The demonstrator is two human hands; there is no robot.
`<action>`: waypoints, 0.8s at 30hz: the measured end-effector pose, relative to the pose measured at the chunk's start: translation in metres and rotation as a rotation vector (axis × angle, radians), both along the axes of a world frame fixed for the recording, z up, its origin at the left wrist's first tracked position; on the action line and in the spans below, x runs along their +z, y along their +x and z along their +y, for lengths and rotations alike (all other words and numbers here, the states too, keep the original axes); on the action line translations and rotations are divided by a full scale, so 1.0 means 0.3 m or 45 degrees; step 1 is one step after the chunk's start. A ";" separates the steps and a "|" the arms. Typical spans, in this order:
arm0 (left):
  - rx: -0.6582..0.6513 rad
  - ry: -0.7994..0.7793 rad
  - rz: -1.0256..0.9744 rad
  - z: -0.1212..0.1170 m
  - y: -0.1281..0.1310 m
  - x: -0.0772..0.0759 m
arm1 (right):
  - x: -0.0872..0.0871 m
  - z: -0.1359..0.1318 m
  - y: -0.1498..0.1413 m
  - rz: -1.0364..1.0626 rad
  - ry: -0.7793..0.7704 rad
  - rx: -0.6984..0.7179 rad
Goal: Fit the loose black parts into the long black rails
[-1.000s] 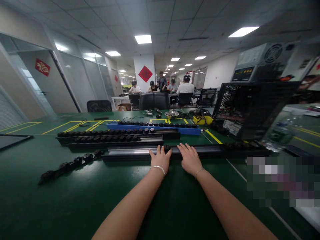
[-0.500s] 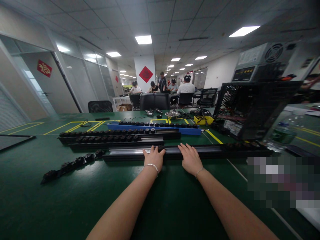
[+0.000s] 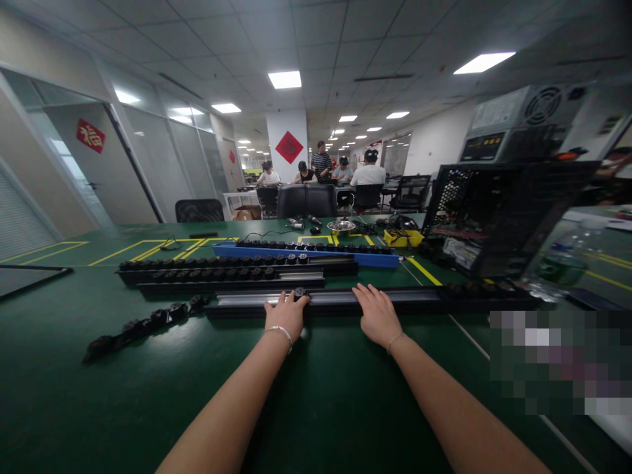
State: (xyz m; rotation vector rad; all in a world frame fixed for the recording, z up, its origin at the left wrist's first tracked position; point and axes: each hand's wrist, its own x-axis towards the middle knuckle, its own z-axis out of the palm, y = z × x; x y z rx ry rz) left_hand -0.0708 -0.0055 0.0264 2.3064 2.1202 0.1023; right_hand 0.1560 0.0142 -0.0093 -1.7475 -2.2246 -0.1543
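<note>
A long black rail (image 3: 419,299) lies across the green table (image 3: 148,395) in front of me. My left hand (image 3: 285,315) rests on the rail with its fingers curled over a small black slider piece (image 3: 299,291) on the rail's track. My right hand (image 3: 376,313) lies flat on the rail a little to the right, fingers stretched out, holding nothing. A loose strip of black pieces (image 3: 143,326) lies at the rail's left end.
Behind the rail lie two more black rails (image 3: 222,273) with rows of black pieces and a blue one (image 3: 306,253). An open computer case (image 3: 498,217) stands at the right, with a plastic bottle (image 3: 560,260). Several people sit at a far table (image 3: 320,174).
My left hand has slid to the left along the rail, taking the small black piece with it. My right hand has stayed in place.
</note>
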 end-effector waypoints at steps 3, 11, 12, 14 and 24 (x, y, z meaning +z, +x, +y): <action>0.024 -0.006 -0.012 -0.002 -0.011 -0.005 | -0.001 0.002 0.001 -0.005 0.002 -0.004; 0.060 0.028 -0.023 -0.009 -0.059 -0.014 | -0.007 0.003 0.002 -0.011 0.031 0.002; 0.063 0.029 -0.025 -0.011 -0.065 -0.015 | -0.006 0.003 0.002 -0.013 0.032 0.001; 0.072 0.034 -0.021 -0.017 -0.073 -0.019 | -0.003 0.002 0.002 -0.015 0.030 0.003; 0.173 0.107 0.114 -0.018 -0.056 -0.070 | -0.008 0.003 0.000 -0.005 0.047 -0.008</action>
